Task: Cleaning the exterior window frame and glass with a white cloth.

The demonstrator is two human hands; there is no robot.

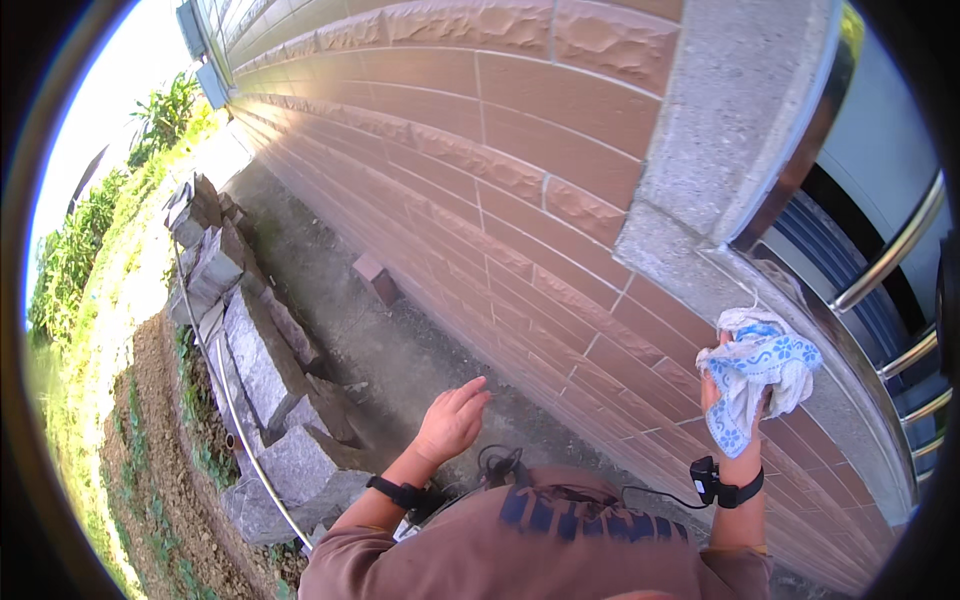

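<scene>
A crumpled white cloth with a blue flower pattern is in my right hand, at the corner of the grey stone window ledge. Folds of the cloth cover most of that hand's fingers, and one flap hangs down toward the wrist. My left hand is out in the air in front of my body, away from the brown tiled wall. Its fingers are stretched out and it holds nothing. Both wrists wear black straps; the right one carries a small box with a cable.
Shiny metal bars guard the window at the right. Rough stone blocks are piled along the left, with a pale hose across them. A brick lies at the wall's foot. Beyond the stones is planted soil.
</scene>
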